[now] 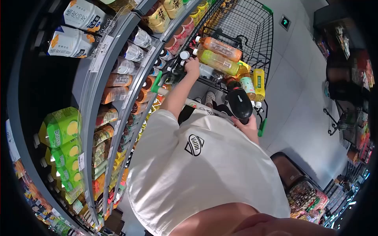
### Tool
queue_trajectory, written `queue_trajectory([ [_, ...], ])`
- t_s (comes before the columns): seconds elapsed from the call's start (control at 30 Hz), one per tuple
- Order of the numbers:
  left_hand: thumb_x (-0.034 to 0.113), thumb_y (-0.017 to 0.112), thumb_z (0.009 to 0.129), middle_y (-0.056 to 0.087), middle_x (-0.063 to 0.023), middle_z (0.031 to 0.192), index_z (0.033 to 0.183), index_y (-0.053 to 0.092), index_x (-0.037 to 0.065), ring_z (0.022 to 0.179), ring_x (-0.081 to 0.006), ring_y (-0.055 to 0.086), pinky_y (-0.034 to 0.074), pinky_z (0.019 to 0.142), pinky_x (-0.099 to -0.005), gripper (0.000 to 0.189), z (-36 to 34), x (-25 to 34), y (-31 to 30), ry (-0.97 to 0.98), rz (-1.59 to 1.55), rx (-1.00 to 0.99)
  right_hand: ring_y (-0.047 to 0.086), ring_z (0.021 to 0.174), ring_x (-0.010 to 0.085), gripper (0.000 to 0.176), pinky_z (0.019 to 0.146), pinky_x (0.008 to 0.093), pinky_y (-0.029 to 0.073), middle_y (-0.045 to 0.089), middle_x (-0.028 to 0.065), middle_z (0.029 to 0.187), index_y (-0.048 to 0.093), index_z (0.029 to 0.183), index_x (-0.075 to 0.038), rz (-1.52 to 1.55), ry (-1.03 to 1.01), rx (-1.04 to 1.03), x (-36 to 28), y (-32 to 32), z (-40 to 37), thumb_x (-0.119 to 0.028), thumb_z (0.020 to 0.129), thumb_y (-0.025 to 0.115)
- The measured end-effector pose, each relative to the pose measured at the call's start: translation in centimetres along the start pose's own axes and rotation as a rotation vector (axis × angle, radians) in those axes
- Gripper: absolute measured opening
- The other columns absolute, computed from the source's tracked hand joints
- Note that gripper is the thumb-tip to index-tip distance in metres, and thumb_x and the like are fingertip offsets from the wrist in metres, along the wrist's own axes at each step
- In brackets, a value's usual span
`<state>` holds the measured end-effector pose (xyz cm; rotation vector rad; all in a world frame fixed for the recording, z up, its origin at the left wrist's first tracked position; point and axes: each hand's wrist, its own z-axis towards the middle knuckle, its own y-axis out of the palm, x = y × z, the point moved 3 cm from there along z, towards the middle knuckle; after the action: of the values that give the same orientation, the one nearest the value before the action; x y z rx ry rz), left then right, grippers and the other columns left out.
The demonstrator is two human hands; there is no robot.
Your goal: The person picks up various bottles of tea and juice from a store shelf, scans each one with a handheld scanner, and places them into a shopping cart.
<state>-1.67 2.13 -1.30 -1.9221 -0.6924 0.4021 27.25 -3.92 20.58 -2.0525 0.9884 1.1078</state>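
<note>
My left hand point(191, 67) reaches to the left side of the cart's handle end, its fingers closed at a white-capped bottle point(184, 55) whose body is mostly hidden. To the right of that hand lie an orange drink bottle point(222, 48), a yellow-green drink bottle point(217, 62) and a clear bottle point(210, 72). My right hand point(248, 128) is wrapped round the lower end of a black handheld scanner point(240, 103). Beside the scanner are a bottle with a pale label point(247, 84) and a yellow bottle point(259, 84), caps toward me.
The wire shopping cart point(252, 23) stands in front of me, with green corner pieces. Drink shelves point(100, 74) run along my left, holding several rows of bottles and green lemon packs point(65, 143). Grey tiled floor point(295, 90) lies to the right, with a dark bin point(289, 169) nearer me.
</note>
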Motion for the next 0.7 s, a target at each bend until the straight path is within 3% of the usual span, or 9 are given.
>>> queue_trajectory([
  [0.1,0.012,0.053,0.075,0.039,-0.0139,0.110,0.107,0.045,0.012,0.107,-0.0329,0.039,0.052,0.058,-0.0461,0.033,-0.2,1.5,-0.4,0.022,-0.065,0.052,0.048,0.053,0.0057,0.026,0.049,0.0212,0.039,0.055,0.0006,0.066,0.053,0.088,-0.002,0.002,-0.003,0.018,-0.2,-0.6,0.6,-0.009,0.068,0.068],
  [0.23,0.009,0.057,0.071,0.035,-0.0168,0.112,0.105,0.045,0.011,0.106,-0.0388,0.037,0.047,0.075,-0.0417,0.037,-4.4,0.4,-3.0,0.140,-0.245,0.235,0.051,0.056,0.0067,0.026,0.051,0.0212,0.042,0.058,0.0028,0.071,0.053,0.089,-0.001,0.033,0.017,-0.030,0.0,-0.2,1.1,-0.004,0.067,0.067],
  [0.4,0.011,0.058,0.070,0.048,-0.0097,0.104,0.102,0.052,0.012,0.100,-0.0286,0.047,0.039,0.085,-0.0404,0.032,-11.2,-1.3,-7.0,0.458,-0.838,0.300,0.051,0.055,0.0072,0.025,0.050,0.0214,0.041,0.057,0.0026,0.070,0.054,0.086,-0.001,0.045,0.010,-0.031,-0.4,-0.5,2.2,-0.006,0.067,0.068],
  [0.43,0.011,0.058,0.070,0.048,-0.0097,0.104,0.102,0.052,0.012,0.100,-0.0286,0.047,0.039,0.085,-0.0404,0.032,-12.4,-1.7,-7.6,0.446,-0.835,0.313,0.051,0.054,0.0075,0.025,0.050,0.0216,0.041,0.057,0.0023,0.069,0.054,0.086,-0.001,0.013,0.021,-0.015,-0.6,-0.6,2.5,-0.006,0.067,0.068],
  [0.53,0.012,0.056,0.072,0.047,-0.0065,0.110,0.099,0.053,0.015,0.106,-0.0286,0.045,0.026,0.092,-0.0543,0.027,-15.9,-3.5,-9.4,0.294,-0.718,0.483,0.051,0.053,0.0078,0.024,0.049,0.0221,0.041,0.056,0.0017,0.067,0.053,0.085,-0.001,-0.059,-0.008,-0.056,-2.0,-0.6,2.9,-0.007,0.067,0.068],
  [0.63,0.008,0.055,0.069,0.048,-0.0082,0.106,0.094,0.055,0.012,0.108,-0.0317,0.042,0.025,0.092,-0.0541,0.026,-17.9,-5.0,-9.8,0.096,-0.488,0.904,0.051,0.052,0.0075,0.024,0.049,0.0220,0.040,0.056,0.0017,0.066,0.053,0.085,0.000,-0.059,-0.002,-0.101,-1.7,-0.9,3.8,-0.007,0.067,0.068],
  [0.7,0.005,0.054,0.068,0.048,-0.0107,0.105,0.092,0.056,0.010,0.109,-0.0361,0.039,0.025,0.092,-0.0527,0.025,-17.6,-5.6,-8.1,0.013,-0.448,0.991,0.051,0.052,0.0073,0.023,0.048,0.0215,0.040,0.056,0.0017,0.066,0.053,0.084,-0.001,-0.037,-0.018,-0.137,-1.4,-0.9,4.5,-0.007,0.068,0.068],
])
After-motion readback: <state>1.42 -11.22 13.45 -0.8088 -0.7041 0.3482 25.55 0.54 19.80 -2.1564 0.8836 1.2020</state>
